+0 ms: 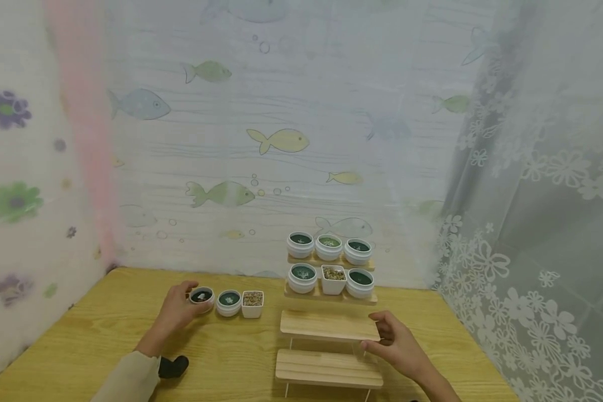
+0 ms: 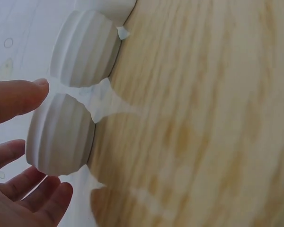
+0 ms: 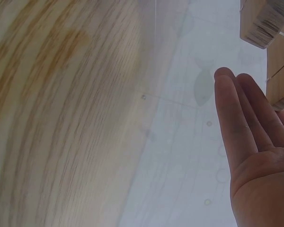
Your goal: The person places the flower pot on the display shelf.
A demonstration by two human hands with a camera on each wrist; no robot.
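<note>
At the lower right, the right hand, relaxed with fingers nearly straight, is at the end of a stepped wooden stand. Left of centre, the left hand grasps a white bowl on the table, beside another bowl and a square cup. Behind hangs a fish-printed curtain.

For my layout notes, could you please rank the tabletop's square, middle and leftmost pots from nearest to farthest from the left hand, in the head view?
1. Leftmost round pot, at the left hand.
2. Middle round pot, right of that.
3. Square pot, row's right end.
</note>
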